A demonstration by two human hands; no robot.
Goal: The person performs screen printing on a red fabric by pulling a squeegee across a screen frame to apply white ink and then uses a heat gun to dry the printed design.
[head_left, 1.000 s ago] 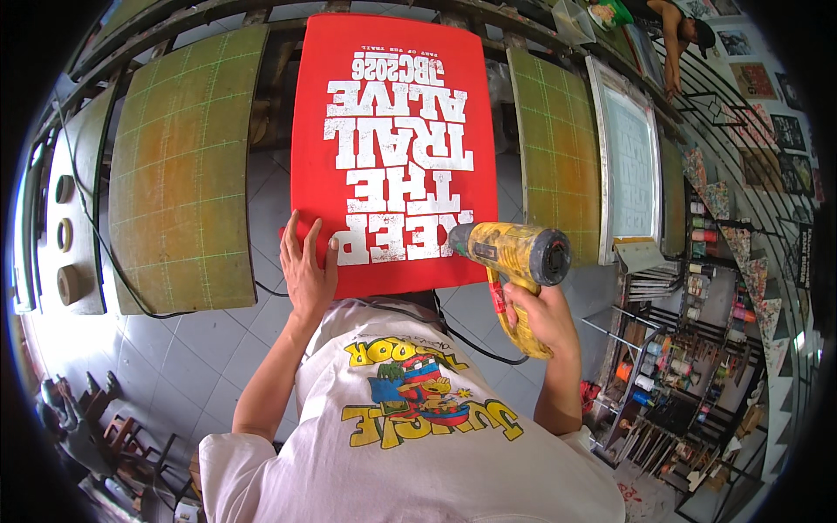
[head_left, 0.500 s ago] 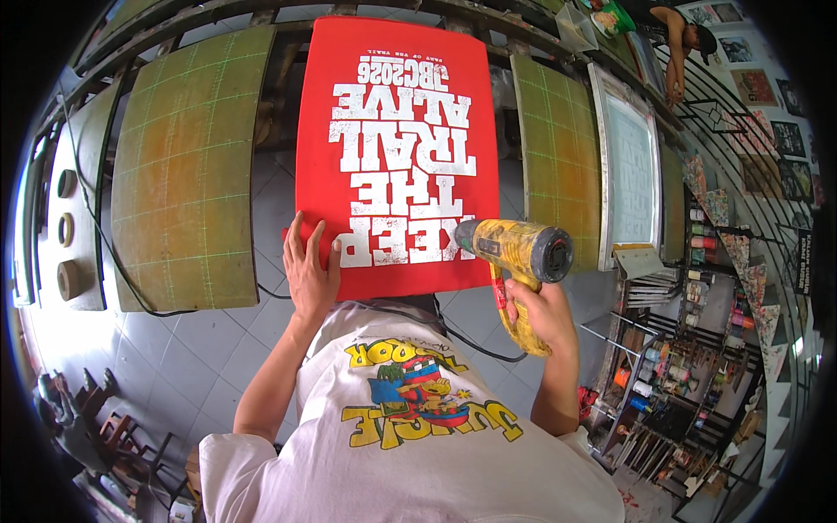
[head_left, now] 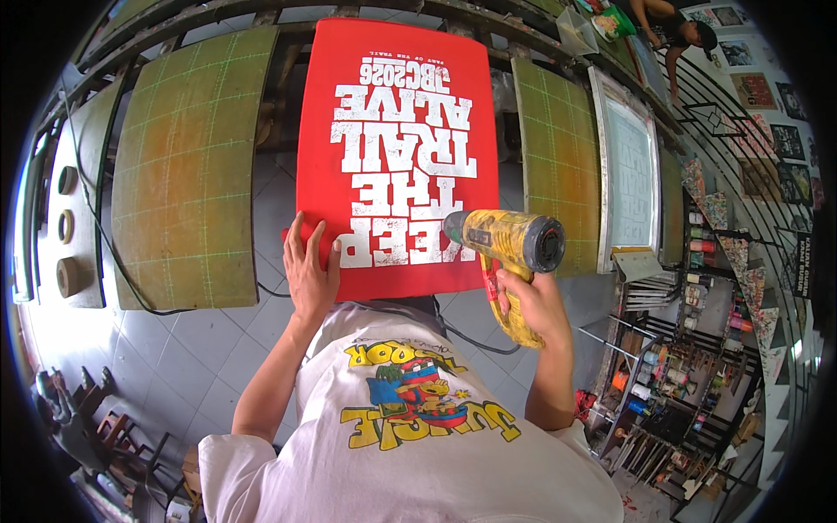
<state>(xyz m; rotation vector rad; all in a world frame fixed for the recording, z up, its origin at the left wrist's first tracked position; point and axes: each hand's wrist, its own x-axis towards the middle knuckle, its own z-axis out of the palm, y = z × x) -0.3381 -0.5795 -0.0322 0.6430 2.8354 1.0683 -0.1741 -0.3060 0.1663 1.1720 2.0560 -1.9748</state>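
Note:
A red fabric panel (head_left: pixel 397 161) with white block lettering lies flat in front of me, stretched over a board. My left hand (head_left: pixel 311 270) rests on its near left corner, fingers spread and nothing held. Wrapped around the handle of a worn yellow heat gun (head_left: pixel 506 240) is my right hand (head_left: pixel 536 305). The dark nozzle points left over the near right part of the print; whether it touches the cloth I cannot tell. A black cable runs from the gun's handle behind my shirt front.
Green gridded boards (head_left: pixel 187 174) flank the panel on both sides. Beyond the right one sits a framed screen (head_left: pixel 629 170). Several tape rolls (head_left: pixel 66 228) lie on the far left board. Another person (head_left: pixel 671 35) is at the far right, near a railing. Racks of bottles (head_left: pixel 645 388) stand lower right.
My right hand has moved the heat gun slightly left and away from me. The left hand stays in place. The other person's arms have shifted.

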